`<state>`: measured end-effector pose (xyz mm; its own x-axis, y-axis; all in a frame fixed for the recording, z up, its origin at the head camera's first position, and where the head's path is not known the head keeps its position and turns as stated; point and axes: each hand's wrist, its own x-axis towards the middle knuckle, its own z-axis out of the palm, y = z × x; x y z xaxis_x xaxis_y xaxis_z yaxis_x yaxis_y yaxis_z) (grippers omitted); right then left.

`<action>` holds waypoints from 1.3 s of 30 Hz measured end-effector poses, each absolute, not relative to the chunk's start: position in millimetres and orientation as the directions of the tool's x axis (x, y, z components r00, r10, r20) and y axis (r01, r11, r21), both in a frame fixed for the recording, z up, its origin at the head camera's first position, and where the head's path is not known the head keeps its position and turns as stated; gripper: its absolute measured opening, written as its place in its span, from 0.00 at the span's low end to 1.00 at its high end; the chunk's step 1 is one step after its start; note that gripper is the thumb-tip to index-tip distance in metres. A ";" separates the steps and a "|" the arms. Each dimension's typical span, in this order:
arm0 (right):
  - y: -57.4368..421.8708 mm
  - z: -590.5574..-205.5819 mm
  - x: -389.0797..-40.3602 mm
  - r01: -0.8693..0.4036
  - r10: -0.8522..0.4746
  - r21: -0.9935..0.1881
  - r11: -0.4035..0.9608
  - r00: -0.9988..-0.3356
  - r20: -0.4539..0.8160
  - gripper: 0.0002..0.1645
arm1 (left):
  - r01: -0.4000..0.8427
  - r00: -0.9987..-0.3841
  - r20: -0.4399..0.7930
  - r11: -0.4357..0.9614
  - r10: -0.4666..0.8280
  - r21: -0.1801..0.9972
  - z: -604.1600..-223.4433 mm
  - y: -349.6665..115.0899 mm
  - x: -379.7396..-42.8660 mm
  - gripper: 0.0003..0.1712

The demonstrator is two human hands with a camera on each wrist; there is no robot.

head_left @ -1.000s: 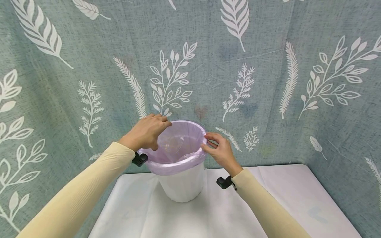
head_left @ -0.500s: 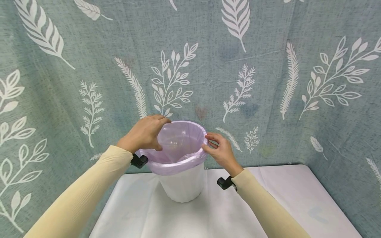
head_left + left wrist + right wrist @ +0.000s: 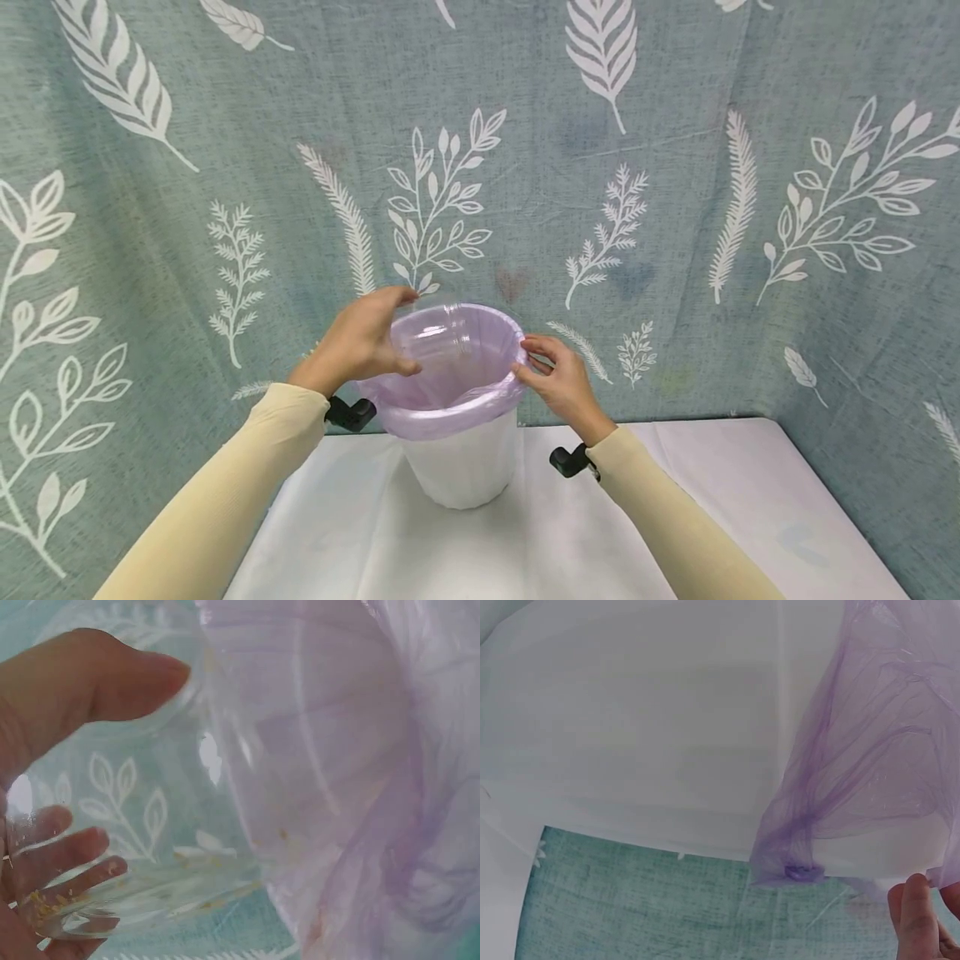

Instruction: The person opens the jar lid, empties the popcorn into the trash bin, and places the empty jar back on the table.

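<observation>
My left hand [image 3: 360, 337] grips a clear, see-through jar [image 3: 433, 331] over the left of the bin's mouth. In the left wrist view the thumb and fingers [image 3: 67, 855] lie on opposite sides of the jar, and yellowish crumbs [image 3: 49, 906] show in or on it. Below stands a white bin [image 3: 461, 467], lined with a purple bin bag [image 3: 450, 423] folded over its rim. My right hand [image 3: 558, 379] pinches the bag at the bin's right rim; in the right wrist view its fingertips [image 3: 915, 900] are at the bag's edge.
The bin is on a table with a white cover [image 3: 600, 517]. Behind and at both sides hangs a grey-green curtain [image 3: 517, 192] with white leaf prints. Dark wrist cameras are worn on both wrists.
The clear jar has risen and tilted from inside the bin's mouth up toward the rim, as my left hand turned and shifted slightly left. My right hand has stayed at the rim.
</observation>
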<state>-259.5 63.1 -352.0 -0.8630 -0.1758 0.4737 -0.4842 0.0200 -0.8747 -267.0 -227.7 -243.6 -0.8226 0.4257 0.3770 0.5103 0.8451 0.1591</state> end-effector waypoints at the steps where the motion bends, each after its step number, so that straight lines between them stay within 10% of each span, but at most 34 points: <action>1: 63.1 -352.1 -259.6 -0.484 -0.175 -0.875 0.021 -0.863 0.473 0.26 | 0.507 -0.825 0.385 0.843 0.415 0.178 -244.8 -228.3 -266.7 0.57; 27: 61.0 -361.9 -268.4 -0.460 -0.183 -0.888 -0.011 -0.872 0.454 0.27 | 0.441 -0.862 0.498 0.619 0.091 0.650 -283.6 -239.9 -248.3 0.52; 39: 60.3 -382.4 -286.4 -0.478 -0.159 -0.878 -0.002 -0.867 0.472 0.27 | 0.448 -0.887 0.461 0.281 0.024 0.849 -297.8 -238.6 -244.6 0.49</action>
